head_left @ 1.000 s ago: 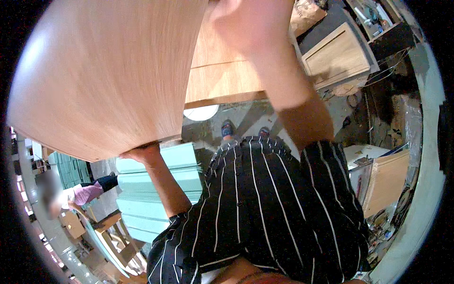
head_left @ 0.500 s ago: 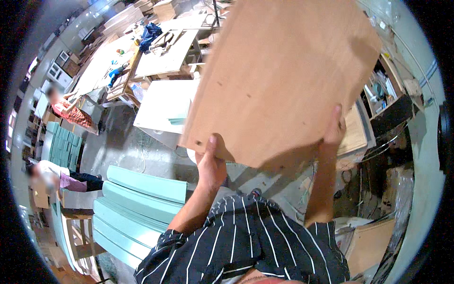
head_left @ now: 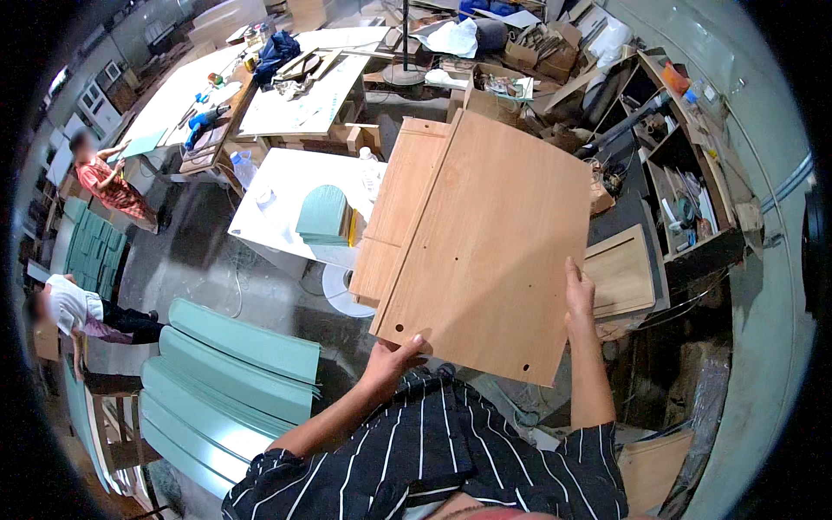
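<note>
Board (head_left: 494, 251): we have it out in front of our body, its broad face turned up toward us and its near edge close to our striped shirt (head_left: 433, 446); dark holes (head_left: 399, 328) show by its two near corners.
Left hand (head_left: 392, 364): closed on the board by the near left corner, thumb over the face beside one hole, fingers mostly hidden underneath.
Right hand (head_left: 581, 290): gripping the right edge of the board; we cannot see all its fingers.
Lower panel (head_left: 399, 208): it shows past the board's left edge; whether the two touch, we cannot tell.
Board step: we seem to be partway through handling the board, supporting it rather than working on its surface.
Board's next move: we judge that it calls for firm, even grips, since no hand bears the far end, and for care around the lower panel.
White table (head_left: 277, 225): left of the board, bearing a round-ended green stack (head_left: 322, 215).
Green panels (head_left: 234, 364): on our left, beside our forearm.
Framed door (head_left: 617, 273): just beyond our right hand.
</note>
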The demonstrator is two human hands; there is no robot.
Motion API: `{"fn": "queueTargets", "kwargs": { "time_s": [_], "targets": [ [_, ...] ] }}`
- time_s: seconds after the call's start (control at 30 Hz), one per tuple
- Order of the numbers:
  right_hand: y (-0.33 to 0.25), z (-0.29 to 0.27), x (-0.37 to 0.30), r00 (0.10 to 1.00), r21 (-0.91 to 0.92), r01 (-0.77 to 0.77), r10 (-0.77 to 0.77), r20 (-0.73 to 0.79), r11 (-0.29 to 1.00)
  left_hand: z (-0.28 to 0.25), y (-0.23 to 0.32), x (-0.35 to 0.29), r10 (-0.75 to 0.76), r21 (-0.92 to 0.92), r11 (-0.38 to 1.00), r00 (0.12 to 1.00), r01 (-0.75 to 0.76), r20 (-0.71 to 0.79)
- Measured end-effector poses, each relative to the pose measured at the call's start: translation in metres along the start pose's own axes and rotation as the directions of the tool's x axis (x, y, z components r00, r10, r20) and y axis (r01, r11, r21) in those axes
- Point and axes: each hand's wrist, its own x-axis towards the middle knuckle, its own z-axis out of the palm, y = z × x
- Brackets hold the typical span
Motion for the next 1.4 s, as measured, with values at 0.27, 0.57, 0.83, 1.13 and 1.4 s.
{"fn": "queueTargets", "kwargs": {
  "time_s": [0.27, 0.57, 0.83, 1.13, 1.4],
  "targets": [
    [-0.002, 0.088, 0.062, 0.995, -0.098, -0.043, 0.051, 0.081, 0.994, -0.04, 0.048, 0.04, 0.068, 0.002, 0.998, 0.997, -0.068, 0.028],
    [0.008, 0.13, 0.078, 0.997, -0.25, -0.045, 0.058, 0.044, 0.967, -0.087, 0.06, 0.071, -0.027, 0.104, 0.994, 0.994, 0.016, 0.109],
    [0.005, 0.114, 0.087, 0.999, -0.578, 0.05, -0.038, 0.033, 0.815, -0.103, 0.057, 0.087, -0.115, 0.198, 0.978, 0.964, 0.067, 0.241],
    [-0.112, 0.11, -0.028, 0.948, -0.866, 0.001, -0.276, -0.158, 0.5, -0.108, 0.101, 0.073, -0.559, 0.661, 0.704, 0.777, 0.26, 0.29],
    [0.017, -0.042, -0.222, 0.848, -0.752, -0.138, -0.316, -0.426, 0.645, -0.054, 0.027, 0.068, -0.595, 0.796, 0.548, 0.55, -0.256, 0.587]
  ]
}}
